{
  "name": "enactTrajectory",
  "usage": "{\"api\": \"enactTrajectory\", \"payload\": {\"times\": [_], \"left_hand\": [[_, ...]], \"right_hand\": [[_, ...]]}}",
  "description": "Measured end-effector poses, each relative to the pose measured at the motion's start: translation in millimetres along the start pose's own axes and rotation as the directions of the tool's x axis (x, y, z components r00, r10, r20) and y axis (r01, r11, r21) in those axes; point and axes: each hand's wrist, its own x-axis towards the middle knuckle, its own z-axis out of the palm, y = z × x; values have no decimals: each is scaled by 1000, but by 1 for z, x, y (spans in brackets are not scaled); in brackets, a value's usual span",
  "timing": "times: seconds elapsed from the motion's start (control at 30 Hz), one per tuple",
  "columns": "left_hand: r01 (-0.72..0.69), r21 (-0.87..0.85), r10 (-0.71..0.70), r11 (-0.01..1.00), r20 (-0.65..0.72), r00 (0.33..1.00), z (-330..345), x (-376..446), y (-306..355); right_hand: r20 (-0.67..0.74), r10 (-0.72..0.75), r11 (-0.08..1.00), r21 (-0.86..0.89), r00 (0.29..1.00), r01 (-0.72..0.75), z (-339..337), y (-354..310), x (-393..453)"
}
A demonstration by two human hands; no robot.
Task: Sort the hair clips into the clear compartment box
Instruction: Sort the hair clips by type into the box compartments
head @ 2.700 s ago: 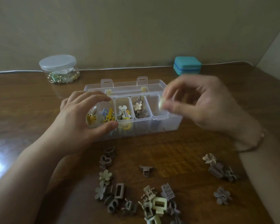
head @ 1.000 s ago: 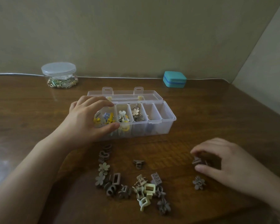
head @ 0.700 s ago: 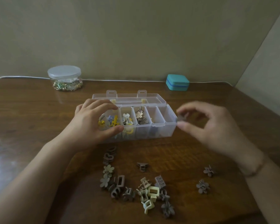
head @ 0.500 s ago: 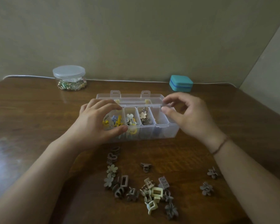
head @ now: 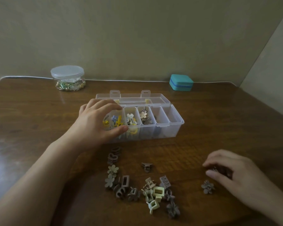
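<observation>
The clear compartment box [head: 173,131] stands open mid-table, its left three compartments holding clips. My left hand [head: 96,123] grips the box's left end, thumb on the front wall and fingers over the top. My right hand [head: 232,175] is down on the table at the right, thumb and fingers pinching a small brown clip [head: 216,169]. A brown flower clip [head: 207,188] lies just beside it. A pile of beige, green and brown clips [head: 153,191] lies in front of the box, and a lone claw clip [head: 147,166] sits apart.
A clear round jar [head: 67,78] with trinkets stands at the back left by the wall. A teal case [head: 180,82] sits at the back right. The wooden table [head: 31,119] runs to a wall at the rear and right.
My right hand left the box's right end and came down to the table at the right, closing on a brown clip. My left hand kept its hold on the box.
</observation>
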Motion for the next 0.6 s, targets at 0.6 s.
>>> {"api": "enactTrajectory", "payload": {"times": [0.6], "left_hand": [[-11, -6, 11, 1000, -15, 1000, -1, -1, 1]], "right_hand": [[-578, 90, 899, 397, 811, 183, -13, -42, 106]]}}
